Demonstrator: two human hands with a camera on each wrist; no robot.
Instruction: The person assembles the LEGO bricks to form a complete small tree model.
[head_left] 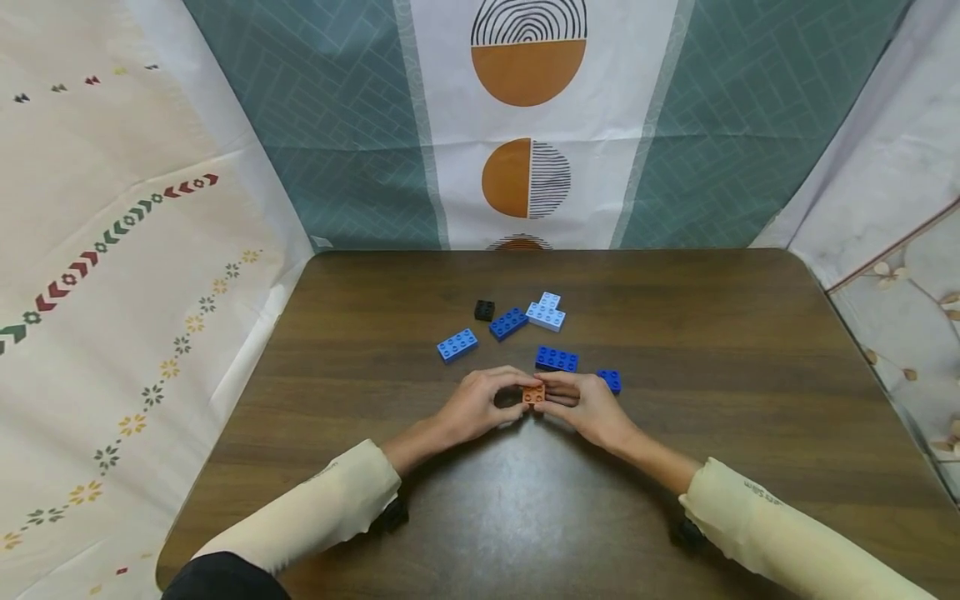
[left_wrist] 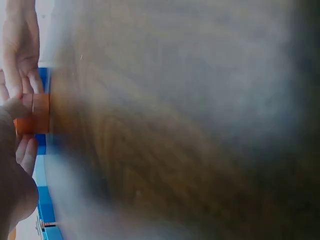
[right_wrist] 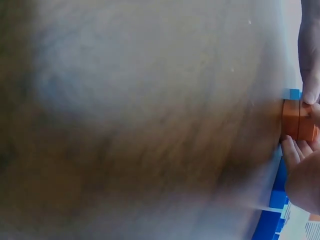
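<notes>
Two orange toy bricks [head_left: 533,394], one stacked on the other, stand low over the table between both hands. A seam between the upper and lower brick [right_wrist: 291,121] shows in the right wrist view. My left hand [head_left: 480,403] pinches the stack from the left with thumb and fingers. From the right, my right hand [head_left: 594,407] grips the same stack, its fingertips close to the left hand's. Just beyond the right hand lie a dark blue brick [head_left: 557,358] and a smaller blue brick [head_left: 610,381], the latter partly hidden by that hand.
Farther back on the brown table [head_left: 360,317] are a black brick [head_left: 484,310], a blue brick [head_left: 508,323], a lighter blue brick [head_left: 457,344] and pale blue bricks [head_left: 546,313] in an L shape. Patterned cloths [head_left: 360,125] hang behind and beside the table.
</notes>
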